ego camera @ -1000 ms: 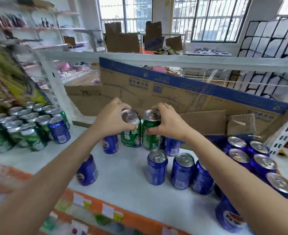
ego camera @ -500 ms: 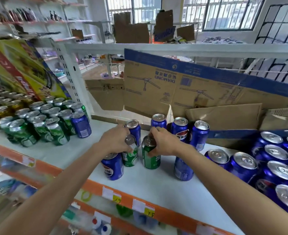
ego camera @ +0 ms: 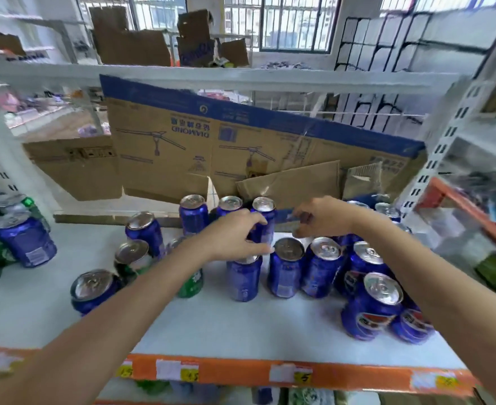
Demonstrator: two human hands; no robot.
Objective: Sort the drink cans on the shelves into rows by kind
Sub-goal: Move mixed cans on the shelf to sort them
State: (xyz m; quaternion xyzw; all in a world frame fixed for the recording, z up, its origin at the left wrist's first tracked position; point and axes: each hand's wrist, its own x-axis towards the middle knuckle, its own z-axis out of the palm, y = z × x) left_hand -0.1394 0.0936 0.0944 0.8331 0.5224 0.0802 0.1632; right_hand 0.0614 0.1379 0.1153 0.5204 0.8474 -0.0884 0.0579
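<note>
Blue cans and green cans stand mixed on the white shelf [ego camera: 217, 323]. My left hand [ego camera: 235, 235] reaches across the middle, index finger and thumb curled round a blue can [ego camera: 263, 210] in the back row. Just right of that can hovers my right hand [ego camera: 319, 217], fingers loosely curled, nothing visible in them. One green can [ego camera: 189, 286] stands half hidden under my left forearm, a second green can [ego camera: 132, 258] to its left. A front row of blue cans [ego camera: 286, 270] stands below my hands.
More green and blue cans [ego camera: 22, 238] crowd the shelf's far left. A cluster of blue cans [ego camera: 378, 305] fills the right front. Cardboard sheets [ego camera: 211, 147] line the back. An orange price strip [ego camera: 240, 372] marks the front edge. A white upright [ego camera: 433, 159] bounds the right.
Both hands have let go of the two green cans, which now stand at the front left. The hands have moved right and back to the blue cans; the view has turned right.
</note>
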